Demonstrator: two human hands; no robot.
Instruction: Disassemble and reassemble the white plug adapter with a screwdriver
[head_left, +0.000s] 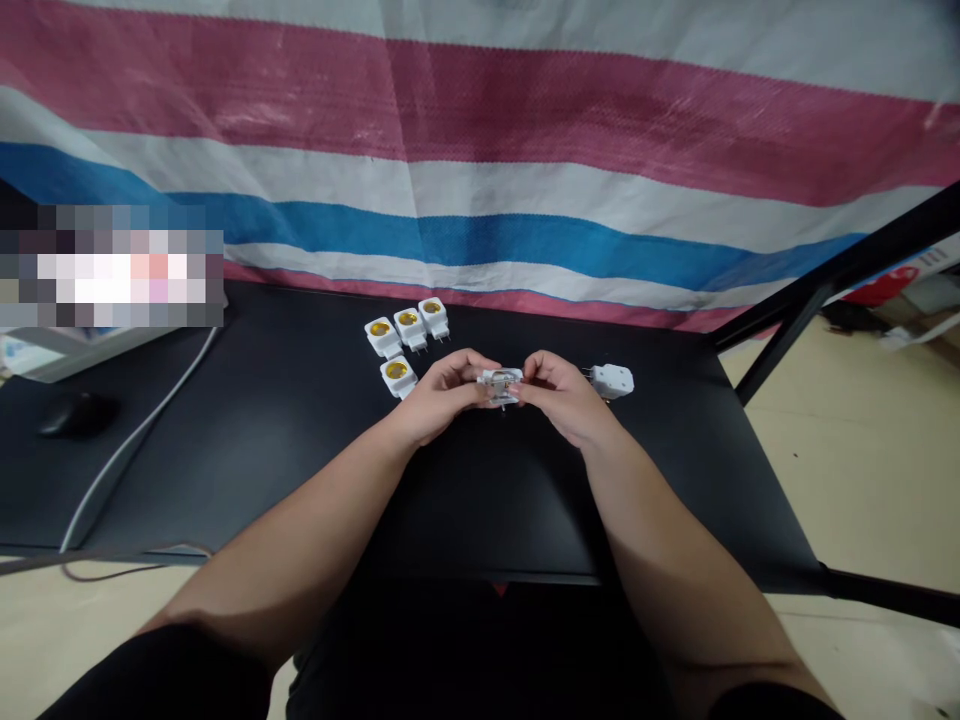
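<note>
Both hands meet over the middle of the black table around a small white plug-in housing [502,386]. Its upper side looks open, with metal parts showing inside, and a pin points down below it. My left hand [452,392] pinches the housing's left end between thumb and fingers. On the right end, my right hand [559,393] is closed, with the thumb pressed to the housing. Several white plug-in lamp sockets [397,372] with gold-coloured insides stand beyond and left of my left hand. Another white plug-in piece [613,379], prongs facing left, lies just right of my right hand.
The black table [262,450] runs up to a striped plastic sheet [480,190]. A black mouse [77,413] and a pale cable [142,430] lie at the left, near a blurred-out area. A black metal frame [810,290] rises at the right edge.
</note>
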